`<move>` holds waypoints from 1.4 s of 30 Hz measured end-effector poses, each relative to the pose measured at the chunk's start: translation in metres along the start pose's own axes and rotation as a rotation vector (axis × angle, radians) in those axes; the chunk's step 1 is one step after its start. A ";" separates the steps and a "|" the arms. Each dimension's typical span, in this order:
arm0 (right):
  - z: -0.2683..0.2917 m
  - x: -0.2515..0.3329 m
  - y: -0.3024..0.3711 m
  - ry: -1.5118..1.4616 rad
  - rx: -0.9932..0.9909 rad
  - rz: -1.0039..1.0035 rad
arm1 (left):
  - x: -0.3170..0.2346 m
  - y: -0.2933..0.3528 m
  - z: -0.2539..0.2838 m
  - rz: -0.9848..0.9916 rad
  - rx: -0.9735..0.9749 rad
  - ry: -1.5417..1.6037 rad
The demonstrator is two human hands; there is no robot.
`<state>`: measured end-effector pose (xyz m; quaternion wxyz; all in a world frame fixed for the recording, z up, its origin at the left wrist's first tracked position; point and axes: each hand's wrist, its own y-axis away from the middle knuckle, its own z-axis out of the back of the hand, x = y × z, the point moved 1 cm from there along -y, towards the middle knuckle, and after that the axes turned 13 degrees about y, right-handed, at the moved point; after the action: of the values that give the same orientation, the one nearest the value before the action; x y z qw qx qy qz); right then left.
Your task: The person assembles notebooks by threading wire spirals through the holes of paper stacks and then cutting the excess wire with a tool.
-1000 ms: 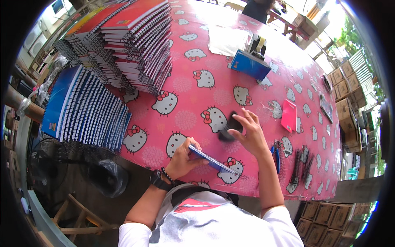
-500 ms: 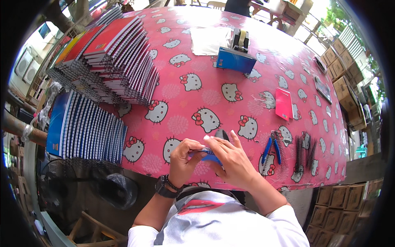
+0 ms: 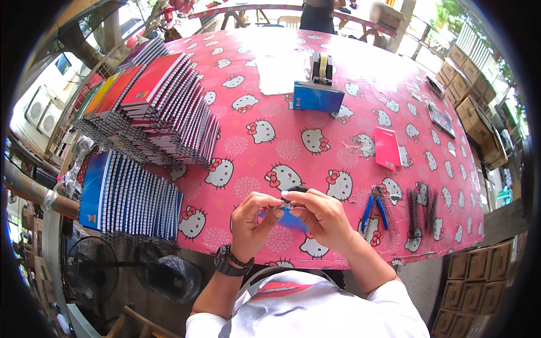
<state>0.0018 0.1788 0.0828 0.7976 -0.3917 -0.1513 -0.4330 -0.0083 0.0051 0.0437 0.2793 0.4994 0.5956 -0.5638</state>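
Note:
Close to the table's front edge, my left hand (image 3: pixel 253 218) and my right hand (image 3: pixel 320 215) meet, fingers pinched together. Between them is what looks like a blue-covered notebook (image 3: pixel 291 221), mostly hidden by the fingers. A small shiny bit shows at the fingertips, too small to make out. Just beyond the right fingers a dark shape (image 3: pixel 295 190) shows in part. To the right lie blue-handled pliers (image 3: pixel 375 211), apart from my hands, beside several loose dark spiral binding coils (image 3: pixel 421 211).
Tall stacks of spiral notebooks, red ones (image 3: pixel 152 84) behind blue ones (image 3: pixel 96 188), fill the table's left side. A blue notebook (image 3: pixel 318 97) stands before a tape dispenser (image 3: pixel 322 69). A pink card (image 3: pixel 387 148) lies at right. Cardboard boxes (image 3: pixel 476 270) are stacked beyond the edge.
My right fingers, spread before, have curled into a pinch against the left fingertips. The view has tilted up slightly, showing more of the far side, with a person standing there.

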 end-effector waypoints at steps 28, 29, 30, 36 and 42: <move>-0.016 0.015 -0.009 -0.062 -0.021 0.032 | -0.011 0.019 0.006 -0.106 -0.070 -0.157; -0.020 0.018 -0.009 -0.052 -0.030 0.058 | -0.010 0.021 0.007 -0.085 -0.067 -0.148; -0.022 0.020 -0.009 -0.034 -0.043 0.073 | -0.007 0.022 0.007 -0.065 -0.066 -0.139; -0.022 0.033 -0.013 -0.020 0.060 0.150 | -0.041 0.029 0.011 0.113 -0.093 -0.153; 0.009 0.012 -0.013 -0.075 -0.240 -0.005 | -0.164 0.039 0.108 -0.519 -0.800 -0.502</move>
<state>-0.0009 0.1748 0.1015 0.7377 -0.4997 -0.1290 -0.4353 0.0586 -0.1486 0.1526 0.4332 0.0403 0.7825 -0.4455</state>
